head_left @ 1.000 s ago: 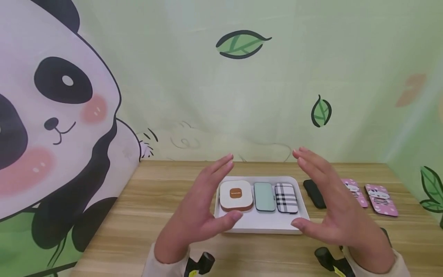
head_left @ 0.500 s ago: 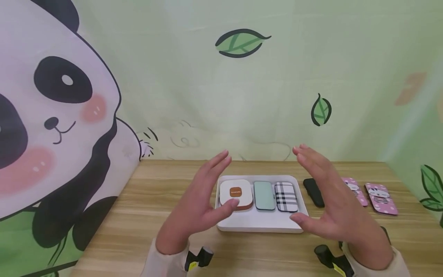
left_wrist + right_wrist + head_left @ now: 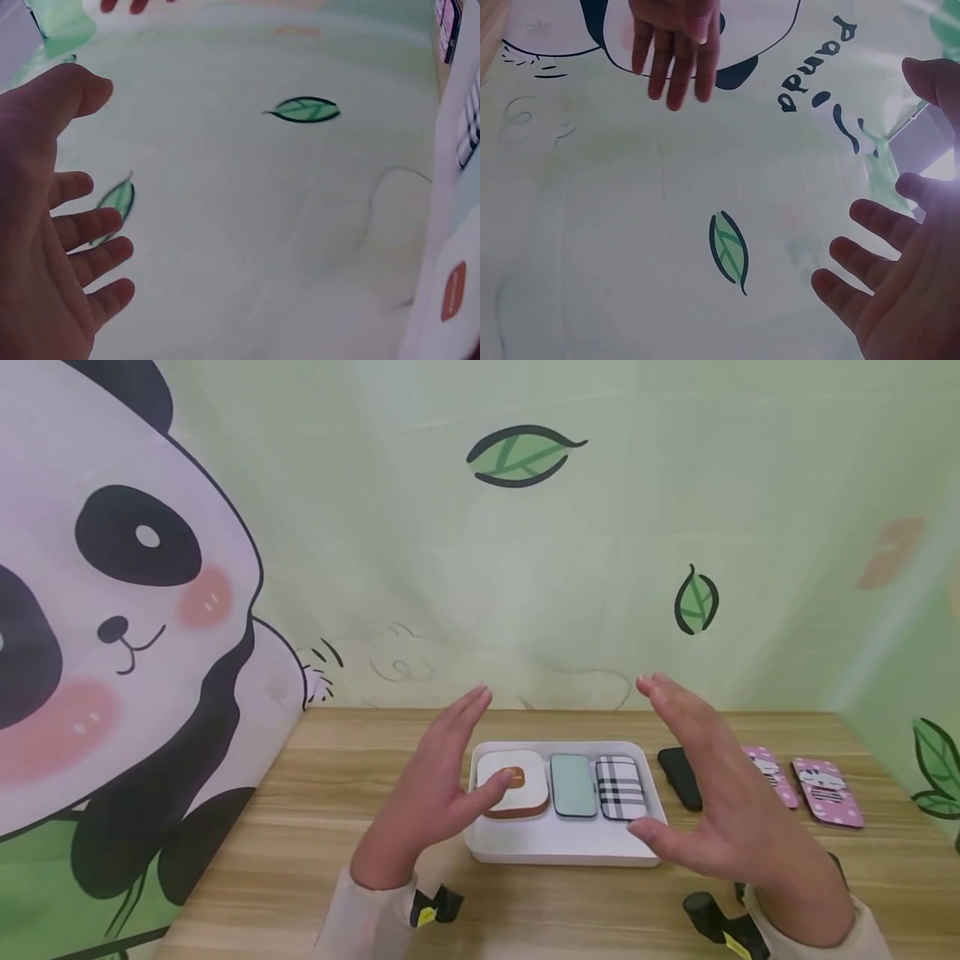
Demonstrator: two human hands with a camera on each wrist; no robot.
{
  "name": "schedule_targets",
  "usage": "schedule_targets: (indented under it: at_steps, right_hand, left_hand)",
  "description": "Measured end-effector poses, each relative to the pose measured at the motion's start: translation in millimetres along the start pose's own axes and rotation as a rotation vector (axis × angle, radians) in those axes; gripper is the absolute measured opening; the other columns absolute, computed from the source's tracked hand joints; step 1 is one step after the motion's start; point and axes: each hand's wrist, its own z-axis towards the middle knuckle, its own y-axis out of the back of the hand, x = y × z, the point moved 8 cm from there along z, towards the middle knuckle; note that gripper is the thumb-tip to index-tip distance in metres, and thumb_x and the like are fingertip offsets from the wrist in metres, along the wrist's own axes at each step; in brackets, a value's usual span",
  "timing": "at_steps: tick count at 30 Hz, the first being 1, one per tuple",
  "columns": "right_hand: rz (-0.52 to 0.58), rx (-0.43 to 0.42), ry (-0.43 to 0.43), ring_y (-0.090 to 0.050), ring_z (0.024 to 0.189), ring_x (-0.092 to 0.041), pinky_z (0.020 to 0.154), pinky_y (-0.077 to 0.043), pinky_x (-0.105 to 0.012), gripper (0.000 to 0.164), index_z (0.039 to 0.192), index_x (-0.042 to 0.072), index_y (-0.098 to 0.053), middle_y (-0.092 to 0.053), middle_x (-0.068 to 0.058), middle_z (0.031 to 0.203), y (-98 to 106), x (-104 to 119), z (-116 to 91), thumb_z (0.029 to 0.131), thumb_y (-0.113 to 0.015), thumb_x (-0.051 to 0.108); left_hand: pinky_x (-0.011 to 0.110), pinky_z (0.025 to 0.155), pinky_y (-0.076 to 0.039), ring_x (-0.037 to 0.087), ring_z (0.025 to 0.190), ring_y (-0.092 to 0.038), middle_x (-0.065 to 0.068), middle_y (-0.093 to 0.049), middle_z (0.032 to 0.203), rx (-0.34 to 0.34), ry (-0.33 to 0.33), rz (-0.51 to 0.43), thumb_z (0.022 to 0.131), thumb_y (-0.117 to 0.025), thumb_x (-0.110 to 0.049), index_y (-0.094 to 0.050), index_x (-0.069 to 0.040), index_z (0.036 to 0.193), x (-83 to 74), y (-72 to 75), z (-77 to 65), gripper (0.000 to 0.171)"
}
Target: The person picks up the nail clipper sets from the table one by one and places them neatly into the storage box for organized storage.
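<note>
My left hand (image 3: 423,789) hovers at the left of a white tray (image 3: 562,850), its fingers extended and thumb apart, holding nothing. In the head view its thumb overlaps a white square case with a brown label (image 3: 531,793). Beside that case in the tray lie a mint-green case (image 3: 574,787) and a black-and-white plaid case (image 3: 621,788). My right hand (image 3: 731,806), likewise empty with fingers extended, is raised by the tray's right end. Both palms face inward. In the left wrist view, the brown label (image 3: 453,291) shows at the right edge.
Right of the tray, a black case (image 3: 678,778) lies partly behind my right hand. Two pink patterned cases, one partly covered (image 3: 768,772) and one in full view (image 3: 827,792), lie farther right on the wooden table (image 3: 300,843). A panda-print backdrop (image 3: 420,543) stands behind.
My left hand has risen slightly in the head view, so its thumb now overlaps the white case's label. The right hand is almost unmoved, and the cases stay in place.
</note>
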Motion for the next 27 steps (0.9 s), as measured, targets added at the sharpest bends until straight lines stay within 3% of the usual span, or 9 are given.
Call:
schedule_targets:
  at_steps: [5, 8, 15, 21, 27]
  right_hand:
    - [-0.007, 0.013, -0.006, -0.030, 0.148, -0.023, 0.123, -0.019, -0.030, 0.090, 0.145, -0.014, -0.032, -0.035, -0.015, 0.159, -1.6, 0.6, -0.4, 0.095, -0.055, 0.057]
    - [-0.010, 0.012, -0.009, -0.031, 0.148, -0.022, 0.122, -0.019, -0.030, 0.090, 0.145, -0.014, -0.032, -0.036, -0.014, 0.158, -2.0, 0.0, -0.5, 0.095, -0.055, 0.057]
    - [-0.009, 0.027, -0.037, -0.029, 0.149, -0.025, 0.123, -0.017, -0.030, 0.091, 0.146, -0.013, -0.032, -0.035, -0.014, 0.159, -4.2, -3.6, -1.5, 0.095, -0.054, 0.059]
    - [-0.017, 0.038, -0.048, -0.028, 0.149, -0.024, 0.123, -0.017, -0.029, 0.092, 0.146, -0.013, -0.031, -0.035, -0.015, 0.159, -5.4, -5.3, -3.8, 0.095, -0.053, 0.060]
    - [-0.030, 0.036, -0.030, -0.029, 0.148, -0.022, 0.123, -0.018, -0.029, 0.091, 0.146, -0.013, -0.030, -0.034, -0.015, 0.160, -5.0, -5.1, -4.4, 0.095, -0.053, 0.060]
  left_hand:
    - [0.052, 0.117, -0.031, 0.028, 0.148, -0.032, 0.008, -0.032, 0.162, 0.112, 0.178, 0.031, 0.093, -0.065, -0.044, -0.027, -0.011, 0.158, 30.9, -20.9, -3.3, 0.083]
    - [0.051, 0.118, -0.031, 0.029, 0.148, -0.032, 0.007, -0.033, 0.162, 0.162, 0.253, 0.044, 0.093, -0.065, -0.047, -0.027, -0.012, 0.158, 44.6, -31.1, -7.1, 0.083]
    - [0.051, 0.118, -0.031, 0.032, 0.146, -0.034, 0.013, -0.038, 0.158, 0.193, 0.319, 0.052, 0.095, -0.065, -0.042, -0.030, -0.010, 0.157, 61.3, -44.6, -12.9, 0.078]
    - [0.052, 0.119, -0.028, 0.034, 0.148, -0.029, 0.013, -0.033, 0.160, 0.294, 0.445, 0.074, 0.094, -0.066, -0.041, -0.025, -0.010, 0.159, 83.4, -65.8, -24.1, 0.083]
    - [0.053, 0.120, -0.023, 0.037, 0.149, -0.026, 0.019, -0.031, 0.160, 0.377, 0.480, 0.092, 0.093, -0.065, -0.042, -0.024, -0.004, 0.158, 101.2, -82.8, -35.7, 0.086]
